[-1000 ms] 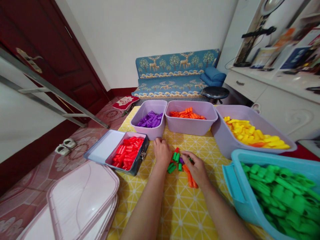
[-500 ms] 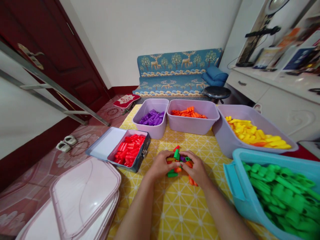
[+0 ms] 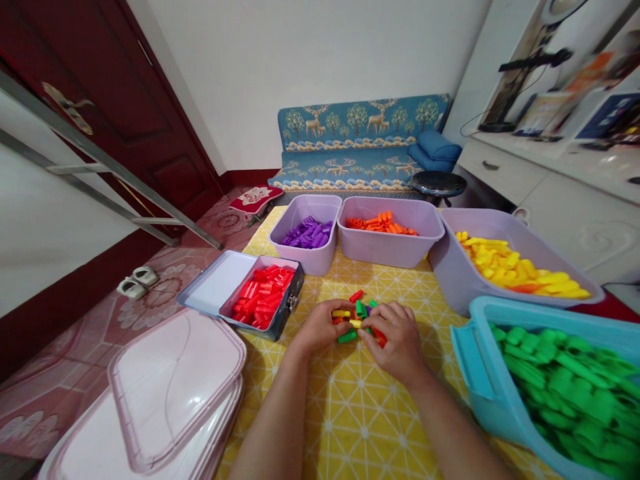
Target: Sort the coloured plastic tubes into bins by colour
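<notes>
A small heap of mixed tube-like plastic pieces lies on the yellow patterned tablecloth (image 3: 360, 413), between my hands. My left hand (image 3: 320, 327) curls round the heap's left side, with a yellow piece (image 3: 341, 313) between its thumb and fingers. From the right, my right hand (image 3: 397, 337) bends over the heap, and another yellow piece (image 3: 356, 323) sticks out at its thumb and fingertips. A red piece (image 3: 357, 295) lies just behind the heap. Near my left fingers is a green piece (image 3: 347, 337). Orange and purple pieces are partly hidden by my right hand.
Lilac tubs hold purple (image 3: 309, 233), orange (image 3: 383, 224) and yellow pieces (image 3: 520, 267). A turquoise bin (image 3: 475, 363) of green pieces stands right; a hinged tin (image 3: 287, 323) of red ones stands left. Stacked pale lids (image 3: 175, 387) lie front left.
My right hand has turned over the heap and its fingers have curled inward. Two yellow pieces now show at my fingers. The view has shifted slightly.
</notes>
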`<state>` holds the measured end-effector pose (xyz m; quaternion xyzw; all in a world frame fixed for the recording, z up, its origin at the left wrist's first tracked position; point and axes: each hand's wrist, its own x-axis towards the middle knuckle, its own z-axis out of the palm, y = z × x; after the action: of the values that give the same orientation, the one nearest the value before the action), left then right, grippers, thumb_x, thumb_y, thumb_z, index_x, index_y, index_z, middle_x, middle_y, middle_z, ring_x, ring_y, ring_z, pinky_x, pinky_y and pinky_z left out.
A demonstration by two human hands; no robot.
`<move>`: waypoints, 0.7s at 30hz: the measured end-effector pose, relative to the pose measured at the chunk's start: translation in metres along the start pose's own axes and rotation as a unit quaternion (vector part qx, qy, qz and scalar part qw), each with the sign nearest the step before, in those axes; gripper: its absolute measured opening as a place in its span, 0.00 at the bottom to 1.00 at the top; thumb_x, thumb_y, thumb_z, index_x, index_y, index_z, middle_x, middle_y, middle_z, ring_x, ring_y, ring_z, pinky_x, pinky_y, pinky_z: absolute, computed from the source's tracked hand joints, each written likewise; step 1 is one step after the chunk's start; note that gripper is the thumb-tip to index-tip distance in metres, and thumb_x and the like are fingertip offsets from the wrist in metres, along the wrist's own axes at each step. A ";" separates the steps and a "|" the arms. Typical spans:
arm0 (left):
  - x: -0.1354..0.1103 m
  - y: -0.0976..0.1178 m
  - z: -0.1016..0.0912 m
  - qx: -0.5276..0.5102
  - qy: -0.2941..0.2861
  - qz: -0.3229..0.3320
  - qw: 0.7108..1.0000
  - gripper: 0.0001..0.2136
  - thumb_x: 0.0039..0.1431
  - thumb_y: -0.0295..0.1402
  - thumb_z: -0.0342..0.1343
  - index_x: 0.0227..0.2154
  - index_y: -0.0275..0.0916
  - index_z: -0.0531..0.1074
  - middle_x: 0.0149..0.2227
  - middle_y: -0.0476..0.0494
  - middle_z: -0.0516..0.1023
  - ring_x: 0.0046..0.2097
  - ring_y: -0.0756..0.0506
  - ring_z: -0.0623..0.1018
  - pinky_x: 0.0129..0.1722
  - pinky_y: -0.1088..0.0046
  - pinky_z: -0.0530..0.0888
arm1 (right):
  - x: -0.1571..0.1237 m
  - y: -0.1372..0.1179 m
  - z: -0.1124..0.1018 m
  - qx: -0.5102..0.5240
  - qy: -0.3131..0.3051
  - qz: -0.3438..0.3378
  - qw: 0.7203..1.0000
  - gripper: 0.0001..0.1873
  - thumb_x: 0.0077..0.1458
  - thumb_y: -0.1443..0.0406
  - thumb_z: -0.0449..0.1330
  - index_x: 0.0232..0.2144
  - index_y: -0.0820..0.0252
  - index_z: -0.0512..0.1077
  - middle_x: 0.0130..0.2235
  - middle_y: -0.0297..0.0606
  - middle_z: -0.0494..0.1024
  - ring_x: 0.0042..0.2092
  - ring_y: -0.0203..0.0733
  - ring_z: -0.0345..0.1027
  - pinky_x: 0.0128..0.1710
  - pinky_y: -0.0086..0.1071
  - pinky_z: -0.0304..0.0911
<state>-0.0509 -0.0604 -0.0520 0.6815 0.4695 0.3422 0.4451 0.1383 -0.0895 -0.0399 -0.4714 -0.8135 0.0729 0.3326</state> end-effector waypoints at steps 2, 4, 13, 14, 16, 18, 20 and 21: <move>0.002 0.000 0.002 0.006 0.024 -0.003 1.000 0.14 0.48 0.26 0.59 0.41 0.36 0.76 0.43 0.40 0.79 0.44 0.43 0.77 0.47 0.67 0.73 | 0.001 -0.005 0.002 -0.047 -0.016 0.019 0.999 0.08 0.51 0.59 0.62 0.34 0.54 0.74 0.37 0.37 0.72 0.43 0.47 0.61 0.43 0.42 0.52; 0.002 0.001 0.003 0.005 0.042 -0.005 0.999 0.13 0.50 0.25 0.57 0.39 0.36 0.77 0.42 0.40 0.79 0.43 0.43 0.77 0.47 0.66 0.73 | 0.002 -0.007 0.004 -0.079 -0.027 0.036 0.996 0.11 0.50 0.60 0.64 0.38 0.53 0.74 0.39 0.37 0.72 0.44 0.48 0.60 0.43 0.42 0.52; 0.002 -0.007 0.007 -0.024 0.055 0.001 0.998 0.20 0.43 0.17 0.49 0.39 0.36 0.77 0.42 0.40 0.79 0.43 0.44 0.77 0.45 0.67 0.74 | 0.003 -0.007 0.007 -0.093 -0.048 0.029 0.994 0.11 0.52 0.64 0.63 0.40 0.49 0.74 0.42 0.36 0.73 0.45 0.46 0.60 0.43 0.41 0.52; 0.002 -0.009 0.008 -0.023 0.056 0.007 0.998 0.20 0.43 0.17 0.49 0.38 0.37 0.77 0.42 0.40 0.79 0.43 0.44 0.77 0.46 0.67 0.73 | 0.003 -0.007 0.008 -0.090 -0.048 0.025 0.995 0.11 0.52 0.65 0.63 0.40 0.49 0.74 0.42 0.36 0.73 0.45 0.47 0.60 0.43 0.41 0.52; 0.002 -0.011 0.008 -0.020 0.061 0.015 0.998 0.21 0.43 0.17 0.48 0.38 0.37 0.77 0.42 0.40 0.79 0.43 0.44 0.77 0.46 0.67 0.73 | 0.003 -0.006 0.009 -0.079 -0.043 0.020 0.996 0.10 0.52 0.65 0.63 0.39 0.48 0.74 0.42 0.35 0.74 0.46 0.47 0.61 0.43 0.41 0.53; 0.003 -0.011 0.008 -0.020 0.063 0.018 0.998 0.22 0.43 0.17 0.47 0.38 0.37 0.77 0.41 0.40 0.79 0.42 0.44 0.77 0.46 0.66 0.73 | 0.004 -0.006 0.010 -0.054 -0.028 0.027 0.998 0.08 0.54 0.66 0.61 0.39 0.50 0.74 0.41 0.36 0.75 0.46 0.47 0.62 0.44 0.41 0.54; 0.004 -0.010 0.008 -0.015 0.067 0.019 0.997 0.23 0.42 0.16 0.46 0.39 0.38 0.77 0.41 0.41 0.79 0.42 0.44 0.77 0.46 0.65 0.73 | 0.005 -0.006 0.010 -0.010 -0.003 0.048 0.999 0.08 0.57 0.67 0.58 0.39 0.54 0.73 0.41 0.37 0.76 0.45 0.45 0.64 0.45 0.41 0.56; 0.004 -0.010 0.008 -0.008 0.071 0.019 0.997 0.24 0.41 0.16 0.45 0.38 0.39 0.77 0.41 0.42 0.79 0.42 0.44 0.77 0.47 0.65 0.72 | 0.005 -0.007 0.010 0.022 0.004 0.059 0.998 0.08 0.57 0.67 0.56 0.40 0.56 0.72 0.41 0.38 0.76 0.45 0.45 0.65 0.45 0.40 0.57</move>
<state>-0.0462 -0.0572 -0.0639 0.6607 0.4839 0.4017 0.4098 0.1256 -0.0869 -0.0421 -0.5120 -0.7809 0.1081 0.3412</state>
